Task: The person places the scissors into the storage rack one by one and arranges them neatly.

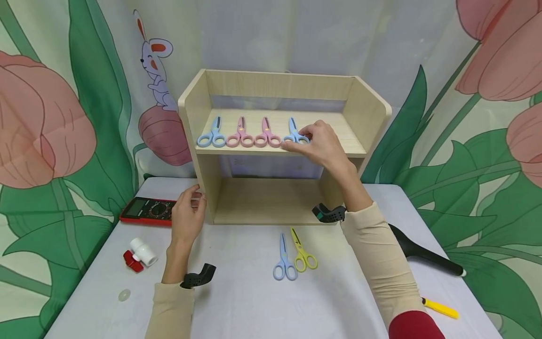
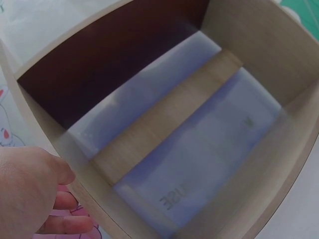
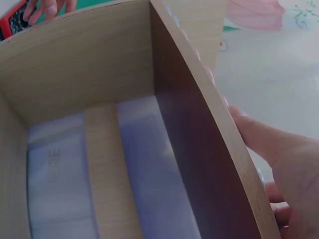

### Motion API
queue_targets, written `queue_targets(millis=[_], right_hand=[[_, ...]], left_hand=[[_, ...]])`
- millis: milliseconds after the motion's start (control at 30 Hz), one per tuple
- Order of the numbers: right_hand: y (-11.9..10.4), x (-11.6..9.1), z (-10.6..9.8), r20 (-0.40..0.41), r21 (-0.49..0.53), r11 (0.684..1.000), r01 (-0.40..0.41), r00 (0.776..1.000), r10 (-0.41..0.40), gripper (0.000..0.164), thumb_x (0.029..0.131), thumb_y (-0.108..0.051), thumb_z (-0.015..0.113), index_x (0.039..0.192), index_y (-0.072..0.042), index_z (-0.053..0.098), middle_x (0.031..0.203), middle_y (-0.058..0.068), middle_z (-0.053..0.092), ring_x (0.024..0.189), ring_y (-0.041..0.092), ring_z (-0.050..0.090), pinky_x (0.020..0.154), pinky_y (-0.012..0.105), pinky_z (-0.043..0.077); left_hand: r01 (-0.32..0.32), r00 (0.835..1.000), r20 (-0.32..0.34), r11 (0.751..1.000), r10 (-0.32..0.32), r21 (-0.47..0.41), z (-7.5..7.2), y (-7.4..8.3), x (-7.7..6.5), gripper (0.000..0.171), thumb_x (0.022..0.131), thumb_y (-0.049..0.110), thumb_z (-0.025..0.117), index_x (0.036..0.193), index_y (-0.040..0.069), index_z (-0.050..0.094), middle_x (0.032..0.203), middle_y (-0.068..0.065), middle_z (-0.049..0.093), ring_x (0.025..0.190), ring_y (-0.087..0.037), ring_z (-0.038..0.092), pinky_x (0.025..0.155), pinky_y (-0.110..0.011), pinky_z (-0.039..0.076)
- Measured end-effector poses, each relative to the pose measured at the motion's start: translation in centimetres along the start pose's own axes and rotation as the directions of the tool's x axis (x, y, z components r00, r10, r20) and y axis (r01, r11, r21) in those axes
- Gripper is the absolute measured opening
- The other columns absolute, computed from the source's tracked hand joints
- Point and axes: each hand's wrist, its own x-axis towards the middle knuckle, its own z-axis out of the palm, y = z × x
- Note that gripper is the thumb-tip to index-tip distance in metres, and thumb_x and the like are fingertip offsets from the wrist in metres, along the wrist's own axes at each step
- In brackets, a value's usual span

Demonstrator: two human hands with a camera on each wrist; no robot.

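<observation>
On the upper deck of a wooden shelf (image 1: 271, 151), my right hand (image 1: 322, 146) pinches the handles of a blue pair of scissors (image 1: 292, 126), its thumb at the front edge. To the left, in a row with blades pointing back, lie two pink pairs of scissors (image 1: 265, 134) (image 1: 241, 134) and another blue pair (image 1: 216, 134). My left hand (image 1: 188, 219) rests against the outside of the shelf's left side panel (image 2: 89, 199), fingers loosely bent. On the table in front lie a light blue pair of scissors (image 1: 284, 259) and a yellow-green pair (image 1: 301, 252).
A red-framed multimeter (image 1: 148, 210) sits left of the shelf, with a white pipe fitting with a red handle (image 1: 143, 253) and a small translucent disc (image 1: 124, 295) nearer. At right are a black-handled tool (image 1: 427, 254) and a yellow-handled tool (image 1: 440, 308).
</observation>
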Motion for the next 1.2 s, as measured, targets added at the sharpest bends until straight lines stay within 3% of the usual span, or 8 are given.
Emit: queue_targets(millis=[233,467,567,700,833,1000,1200], right_hand=[[-0.1,-0.2,-0.1,0.004,-0.002,1.000,-0.007,1.000,0.007,0.069,0.079,-0.054,0.079,0.120,0.000,0.069,0.104,0.014,0.057,0.099,0.026,0.046,0.083,0.037,0.038],[0.1,-1.8,-0.2,-0.128,0.052,0.998,-0.022,0.991,0.029,0.077,0.073,-0.054,0.083,0.124,-0.001,0.064,0.112,0.015,0.053,0.102,0.029,0.049,0.086,0.040,0.043],[0.3,-3.1,0.0,-0.214,0.067,0.997,0.039,0.977,-0.023,0.075,0.073,-0.049,0.085,0.125,0.000,0.063,0.113,0.016,0.053,0.103,0.030,0.049,0.086,0.040,0.043],[0.8,-5.1,0.7,-0.327,0.062,0.987,0.149,0.937,-0.121,0.072,0.073,-0.041,0.086,0.124,0.003,0.061,0.111,0.019,0.053,0.101,0.032,0.049,0.083,0.037,0.040],[1.2,-7.5,1.9,-0.368,0.086,0.975,0.207,0.915,-0.162,0.071,0.072,-0.037,0.088,0.125,0.002,0.060,0.111,0.020,0.052,0.098,0.031,0.047,0.079,0.033,0.037],[2.0,-10.5,4.0,-0.305,0.125,0.973,0.193,0.941,-0.148,0.073,0.072,-0.036,0.088,0.128,0.000,0.059,0.116,0.017,0.054,0.106,0.032,0.050,0.087,0.037,0.042],[3.3,-13.8,6.7,-0.178,0.113,0.989,0.092,0.981,-0.071,0.074,0.074,-0.039,0.087,0.132,-0.004,0.058,0.122,0.013,0.055,0.113,0.031,0.052,0.093,0.044,0.048]], left_hand=[[-0.005,1.000,-0.003,1.000,0.005,-0.012,0.0,0.1,0.0,0.039,0.100,0.017,0.059,0.134,-0.002,0.057,0.113,-0.023,0.066,0.097,-0.037,0.070,0.084,-0.051,0.061],[0.013,1.000,0.008,1.000,-0.013,-0.020,0.1,0.1,0.0,0.039,0.101,0.018,0.059,0.135,-0.001,0.056,0.114,-0.023,0.065,0.098,-0.037,0.070,0.085,-0.051,0.060],[0.007,1.000,0.006,1.000,-0.006,-0.020,0.1,0.1,0.0,0.039,0.101,0.018,0.058,0.135,-0.002,0.056,0.114,-0.023,0.065,0.098,-0.037,0.070,0.085,-0.051,0.060],[0.001,1.000,0.000,1.000,-0.001,-0.018,0.0,0.1,0.0,0.039,0.101,0.019,0.057,0.135,-0.001,0.056,0.114,-0.023,0.065,0.097,-0.036,0.070,0.084,-0.051,0.060],[0.010,1.000,-0.003,1.000,-0.011,-0.015,-0.1,0.1,0.1,0.039,0.100,0.019,0.059,0.135,-0.001,0.057,0.115,-0.023,0.065,0.098,-0.036,0.070,0.085,-0.050,0.061],[0.018,1.000,0.002,1.000,-0.018,-0.011,-0.1,0.1,0.0,0.040,0.101,0.018,0.058,0.136,-0.001,0.056,0.116,-0.023,0.064,0.098,-0.037,0.070,0.085,-0.051,0.060],[0.022,1.000,0.009,1.000,-0.022,-0.005,0.1,0.3,0.0,0.040,0.101,0.020,0.058,0.136,0.000,0.056,0.116,-0.022,0.064,0.098,-0.036,0.070,0.085,-0.050,0.060]])
